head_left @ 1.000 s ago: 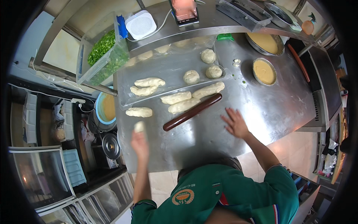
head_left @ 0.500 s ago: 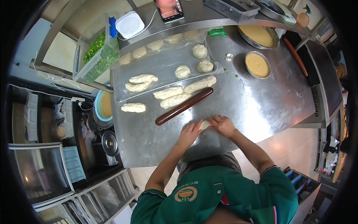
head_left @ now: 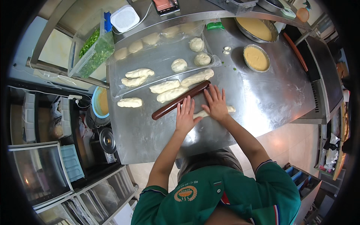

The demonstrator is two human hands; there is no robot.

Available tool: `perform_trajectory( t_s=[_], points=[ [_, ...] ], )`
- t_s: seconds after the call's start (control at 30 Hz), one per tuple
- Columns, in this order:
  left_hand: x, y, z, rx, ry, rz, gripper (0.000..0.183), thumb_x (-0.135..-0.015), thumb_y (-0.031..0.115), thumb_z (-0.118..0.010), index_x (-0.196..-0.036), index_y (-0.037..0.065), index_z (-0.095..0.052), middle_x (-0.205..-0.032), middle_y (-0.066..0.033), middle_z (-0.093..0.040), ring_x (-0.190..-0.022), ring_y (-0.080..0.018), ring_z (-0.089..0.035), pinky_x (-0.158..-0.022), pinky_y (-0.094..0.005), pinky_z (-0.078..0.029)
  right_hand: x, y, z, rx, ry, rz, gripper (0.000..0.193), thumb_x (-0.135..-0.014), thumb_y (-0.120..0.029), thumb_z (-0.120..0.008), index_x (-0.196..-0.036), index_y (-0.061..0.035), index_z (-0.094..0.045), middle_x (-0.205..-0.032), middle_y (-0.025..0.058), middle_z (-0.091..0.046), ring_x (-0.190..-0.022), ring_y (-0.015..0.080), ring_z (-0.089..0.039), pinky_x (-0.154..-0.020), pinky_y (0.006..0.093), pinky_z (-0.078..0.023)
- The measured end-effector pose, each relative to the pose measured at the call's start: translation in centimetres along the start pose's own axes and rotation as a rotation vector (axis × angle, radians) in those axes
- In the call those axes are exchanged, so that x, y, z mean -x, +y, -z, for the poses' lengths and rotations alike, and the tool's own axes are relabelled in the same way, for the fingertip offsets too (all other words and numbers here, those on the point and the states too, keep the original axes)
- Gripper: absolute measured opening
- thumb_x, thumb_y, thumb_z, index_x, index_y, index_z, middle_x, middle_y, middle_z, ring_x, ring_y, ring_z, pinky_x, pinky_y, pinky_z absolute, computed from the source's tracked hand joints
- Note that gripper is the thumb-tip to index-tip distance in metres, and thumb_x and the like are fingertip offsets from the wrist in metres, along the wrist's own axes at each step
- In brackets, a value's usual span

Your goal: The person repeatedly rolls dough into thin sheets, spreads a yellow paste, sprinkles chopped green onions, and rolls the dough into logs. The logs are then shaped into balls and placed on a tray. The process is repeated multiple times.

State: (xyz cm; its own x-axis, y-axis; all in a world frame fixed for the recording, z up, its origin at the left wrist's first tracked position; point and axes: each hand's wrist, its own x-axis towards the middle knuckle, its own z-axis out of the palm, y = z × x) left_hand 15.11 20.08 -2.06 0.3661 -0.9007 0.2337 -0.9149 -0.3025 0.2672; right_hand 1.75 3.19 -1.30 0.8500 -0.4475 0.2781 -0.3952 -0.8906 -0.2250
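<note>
A strip of dough [head_left: 230,109] lies on the steel table under my palms, drawn out long and thin toward the right. My left hand [head_left: 185,115] is flat with its fingers stretched out, at the strip's left end. My right hand [head_left: 215,102] presses flat across its middle with fingers spread, hiding part of the dough. Just beyond my fingertips a dark brown rolling pin [head_left: 176,102] rests at a slant. Behind it lie several dough logs [head_left: 165,86], and another dough log [head_left: 129,102] sits apart to the left.
A film-covered tray [head_left: 157,60] holds dough balls [head_left: 179,65] and dough pieces. Bowls of yellow batter [head_left: 256,58] stand at the back right. A tub of chopped greens [head_left: 92,52] is at the left. A phone [head_left: 165,5] and a white speaker box [head_left: 125,18] occupy the back shelf.
Both hands have moved forward, flattening from a curled hold into stretched palms. The dough between them has become longer and thinner, reaching out to the right. The whole view has shifted slightly.
</note>
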Motion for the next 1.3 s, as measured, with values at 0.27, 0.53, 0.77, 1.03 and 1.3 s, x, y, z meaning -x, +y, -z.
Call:
perform_trajectory(
  t_s=[0.27,0.53,0.77,1.03,1.3],
  points=[
    [6.3,4.9,1.5,0.131,-0.119,-0.104,0.078,-0.086,0.046,-0.073,-0.152,0.013,-0.046,-0.158,-0.0147,-0.041,-0.142,-0.0374,-0.041,-0.118,-0.0586,-0.029,9.0,-1.5,2.9,0.021,-0.295,0.150,0.067,-0.090,-0.052,-0.065,-0.148,-0.0193,-0.052,-0.154,0.0176,-0.045,-0.144,0.0422,-0.037,-0.114,0.0684,-0.028],
    [9.9,5.7,4.5,-0.005,-0.201,-0.244,0.084,-0.083,0.053,-0.074,-0.156,0.025,-0.043,-0.163,-0.0124,-0.036,-0.143,-0.0397,-0.040,-0.112,-0.0685,-0.031,12.0,0.0,8.3,0.069,-0.623,0.193,0.083,-0.087,-0.058,-0.067,-0.159,-0.0309,-0.036,-0.163,0.0162,-0.032,-0.151,0.0443,-0.026,-0.113,0.0768,-0.020],
    [3.5,-1.1,1.4,0.208,-0.005,0.044,0.071,-0.082,0.039,-0.079,-0.142,0.008,-0.054,-0.150,-0.0187,-0.047,-0.136,-0.0393,-0.046,-0.113,-0.0575,-0.035,2.6,8.7,3.4,-0.232,-0.134,-0.001,0.074,-0.090,-0.052,-0.067,-0.146,-0.0064,-0.050,-0.152,0.0235,-0.044,-0.139,0.0433,-0.041,-0.115,0.0573,-0.033],
    [6.1,-0.4,4.2,0.574,0.151,0.258,0.025,-0.089,0.007,-0.073,-0.113,0.003,-0.069,-0.114,-0.0140,-0.069,-0.102,-0.0345,-0.066,-0.091,-0.0412,-0.052,4.7,8.4,8.8,-0.240,-0.142,-0.011,0.043,-0.071,-0.021,-0.090,-0.102,-0.0036,-0.065,-0.115,0.0145,-0.066,-0.105,0.0315,-0.064,-0.087,0.0432,-0.052],
    [9.8,-4.5,7.7,0.486,0.244,0.321,0.028,-0.090,-0.003,-0.061,-0.116,0.003,-0.069,-0.108,-0.0168,-0.071,-0.096,-0.0357,-0.068,-0.087,-0.0411,-0.054,3.3,-0.6,6.0,-1.186,-0.145,-0.356,0.023,-0.087,-0.010,-0.076,-0.106,-0.0011,-0.065,-0.085,0.0060,-0.068,-0.077,0.0153,-0.065,-0.070,0.0312,-0.053]
  ],
)
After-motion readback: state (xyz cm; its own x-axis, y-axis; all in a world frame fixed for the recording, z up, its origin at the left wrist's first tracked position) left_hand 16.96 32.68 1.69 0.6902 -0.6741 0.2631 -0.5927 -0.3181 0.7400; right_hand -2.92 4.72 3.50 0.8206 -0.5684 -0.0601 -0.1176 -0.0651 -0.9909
